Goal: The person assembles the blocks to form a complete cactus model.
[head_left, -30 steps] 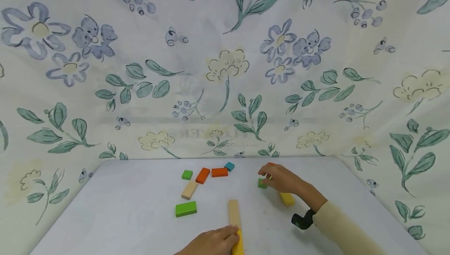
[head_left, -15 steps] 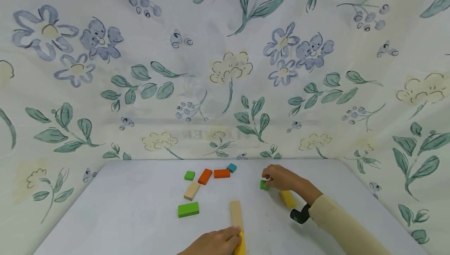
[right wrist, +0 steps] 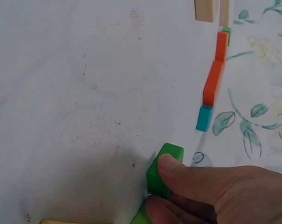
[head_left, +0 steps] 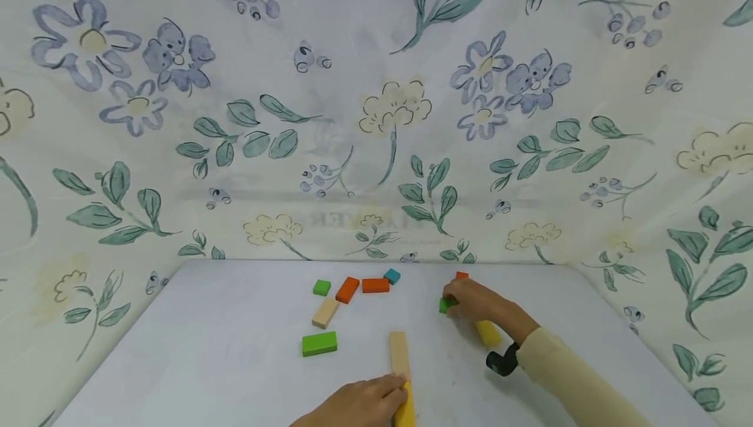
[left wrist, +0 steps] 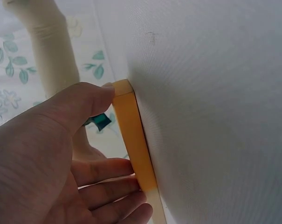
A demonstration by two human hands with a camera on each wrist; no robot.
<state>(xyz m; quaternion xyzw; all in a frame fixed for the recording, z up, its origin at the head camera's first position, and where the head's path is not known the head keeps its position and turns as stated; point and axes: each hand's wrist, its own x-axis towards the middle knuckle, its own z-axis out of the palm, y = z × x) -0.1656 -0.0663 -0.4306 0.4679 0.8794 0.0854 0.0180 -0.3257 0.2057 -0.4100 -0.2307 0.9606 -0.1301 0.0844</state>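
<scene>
Left hand (head_left: 365, 402): the fingers (left wrist: 103, 170) and thumb are spread along the yellow block (left wrist: 131, 135), touching it; whether they grip or merely rest cannot be told. The wooden block (head_left: 399, 352) abuts the far end of the yellow block and runs ahead of these fingers along the desk (head_left: 194, 355).

Right hand (head_left: 475, 299): thumb and fingers pinch the green block (right wrist: 165, 170). The second green block (right wrist: 141, 216) sits just beside those fingers; contact unclear. The orange block (head_left: 461, 275) lies just beyond them; the second yellow block (head_left: 487, 333) lies on their near side, by the wrist.

Ahead of the left fingers, well apart: the blue block (head_left: 391, 276). Ahead and to their left: the long green block (head_left: 319, 343), the second wooden block (head_left: 325, 313), the small green block (head_left: 321, 287) and two more orange blocks (head_left: 375, 285).
</scene>
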